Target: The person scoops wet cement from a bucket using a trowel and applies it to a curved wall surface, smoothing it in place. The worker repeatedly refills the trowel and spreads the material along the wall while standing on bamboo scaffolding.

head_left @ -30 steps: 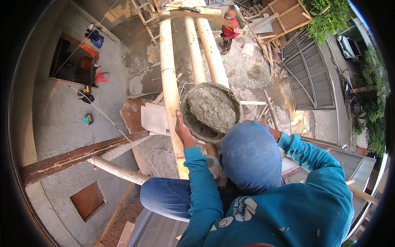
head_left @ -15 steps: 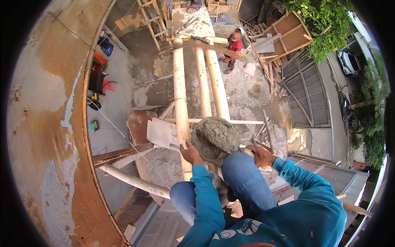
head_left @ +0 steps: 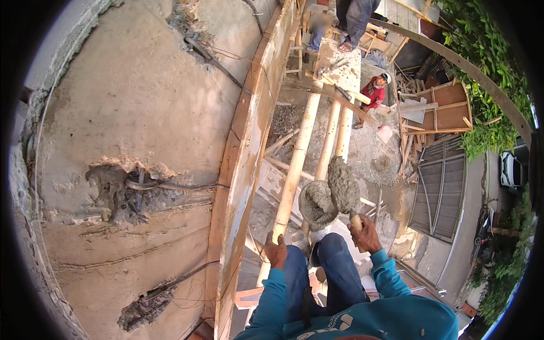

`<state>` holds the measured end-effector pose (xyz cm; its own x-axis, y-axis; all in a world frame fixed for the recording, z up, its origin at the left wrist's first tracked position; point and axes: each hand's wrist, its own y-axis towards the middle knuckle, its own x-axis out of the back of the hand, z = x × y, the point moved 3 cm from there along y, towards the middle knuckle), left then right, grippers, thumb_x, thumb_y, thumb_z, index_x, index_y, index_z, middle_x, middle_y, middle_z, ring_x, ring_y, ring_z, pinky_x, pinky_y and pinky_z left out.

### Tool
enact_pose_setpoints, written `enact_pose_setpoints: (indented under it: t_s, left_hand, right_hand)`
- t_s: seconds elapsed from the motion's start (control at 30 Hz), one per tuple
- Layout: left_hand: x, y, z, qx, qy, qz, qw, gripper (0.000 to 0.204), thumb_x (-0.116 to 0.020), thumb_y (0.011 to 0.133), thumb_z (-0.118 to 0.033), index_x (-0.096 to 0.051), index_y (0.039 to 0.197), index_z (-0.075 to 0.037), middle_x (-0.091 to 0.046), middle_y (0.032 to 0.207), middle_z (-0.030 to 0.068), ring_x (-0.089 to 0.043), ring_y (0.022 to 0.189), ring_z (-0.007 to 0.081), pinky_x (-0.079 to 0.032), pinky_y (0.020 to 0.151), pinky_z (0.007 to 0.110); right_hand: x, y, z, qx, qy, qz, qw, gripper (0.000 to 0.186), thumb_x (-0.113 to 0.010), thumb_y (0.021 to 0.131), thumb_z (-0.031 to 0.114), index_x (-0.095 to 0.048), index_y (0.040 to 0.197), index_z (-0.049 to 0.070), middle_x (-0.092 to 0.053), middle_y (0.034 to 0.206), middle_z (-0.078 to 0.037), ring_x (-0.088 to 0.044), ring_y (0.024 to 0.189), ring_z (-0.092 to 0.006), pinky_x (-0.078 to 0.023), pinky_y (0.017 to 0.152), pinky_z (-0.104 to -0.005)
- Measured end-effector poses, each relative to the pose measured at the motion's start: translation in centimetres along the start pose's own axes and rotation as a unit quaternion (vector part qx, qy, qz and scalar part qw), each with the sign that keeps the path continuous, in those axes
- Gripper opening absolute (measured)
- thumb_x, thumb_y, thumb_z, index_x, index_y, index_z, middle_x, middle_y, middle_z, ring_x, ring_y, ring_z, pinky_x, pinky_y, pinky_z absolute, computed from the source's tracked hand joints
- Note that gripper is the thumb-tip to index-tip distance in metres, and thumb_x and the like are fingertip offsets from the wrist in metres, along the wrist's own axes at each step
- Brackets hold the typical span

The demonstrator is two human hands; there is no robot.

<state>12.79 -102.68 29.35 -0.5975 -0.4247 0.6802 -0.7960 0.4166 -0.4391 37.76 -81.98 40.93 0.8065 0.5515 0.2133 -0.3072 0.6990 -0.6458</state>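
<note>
My right hand point(head_left: 366, 236) is closed round the pale wooden handle of a trowel point(head_left: 356, 220). A thick lump of wet grey mortar point(head_left: 343, 184) covers the blade and hides it. Just left of the load stands a round bucket point(head_left: 302, 209) with more mortar point(head_left: 319, 199) inside, in front of my knees. My left hand point(head_left: 276, 251) grips a long pale pole point(head_left: 297, 157) beside my left knee, its fingers partly hidden. Two more poles point(head_left: 327, 144) run alongside toward a mortar-stained board point(head_left: 334, 54).
At left lies a broad concrete surface point(head_left: 141, 124) with rough hollows and cables, edged by a wooden board point(head_left: 241, 164). A person in red point(head_left: 374, 92) stands on the ground below. Another person's legs point(head_left: 356, 22) are on the far board. Scrap wood point(head_left: 436, 107) leans at right.
The view has swung left, bringing the concrete surface into sight. My right hand has raised the mortar-laden trowel above the bucket's right side. My left hand stays on the pole.
</note>
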Motion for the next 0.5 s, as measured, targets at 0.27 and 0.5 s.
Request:
enact_pose_setpoints:
  t_s: [0.27, 0.5]
  left_hand:
    - [8.5, -11.0, 8.6, 0.091, 0.062, 0.092, 0.990, 0.036, -0.064, 0.086, -0.029, -0.069, 0.112, -0.004, -0.069, 0.109, 0.0194, -0.064, 0.105, 0.0374, -0.049, 0.094, 0.045]
    - [9.5, -20.4, 13.4, -0.130, 0.244, 0.191, 0.942, 0.019, -0.052, 0.087, -0.019, -0.065, 0.080, -0.007, -0.067, 0.088, 0.0181, -0.065, 0.085, 0.0363, -0.050, 0.072, 0.049]
  right_hand:
    - [-1.8, -4.4, 16.2, 0.034, 0.198, -0.012, 0.980, 0.025, -0.056, 0.085, 0.007, -0.053, 0.108, -0.002, -0.058, 0.075, -0.008, -0.056, 0.052, -0.0146, -0.047, 0.042, -0.0291]
    - [-1.1, -1.7, 35.2, 0.149, 0.258, -0.007, 0.955, 0.023, -0.054, 0.087, 0.012, -0.053, 0.106, -0.001, -0.056, 0.079, -0.008, -0.056, 0.056, -0.0143, -0.047, 0.043, -0.0282]
